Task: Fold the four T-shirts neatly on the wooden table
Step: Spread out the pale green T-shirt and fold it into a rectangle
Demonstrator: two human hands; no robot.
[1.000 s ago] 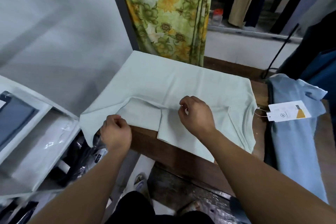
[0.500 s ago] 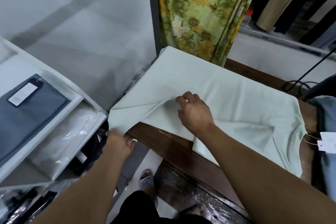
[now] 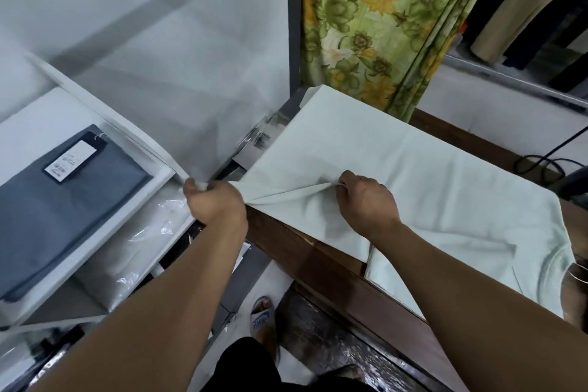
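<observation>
A pale mint T-shirt (image 3: 423, 175) lies spread across the wooden table (image 3: 321, 261), its near sleeve folded in and its collar at the right. My left hand (image 3: 216, 204) is closed on the shirt's hem corner just past the table's left end. My right hand (image 3: 366, 200) pinches a ridge of the same shirt's near edge, about a forearm's width to the right. The cloth is stretched into creases between the two hands. No other T-shirt of the task is in view.
A white shelf unit (image 3: 105, 219) at the left holds a folded grey-blue garment (image 3: 66, 197) with a tag and plastic-wrapped items. A floral green curtain (image 3: 375, 25) hangs behind the table. A black cable (image 3: 541, 162) lies at the far right. A sandalled foot (image 3: 262, 317) stands below.
The view has swung left, so the blue shirt with its tag has left the frame. My left hand rose and gripped the hem corner; my right hand closed into a pinch on the fabric.
</observation>
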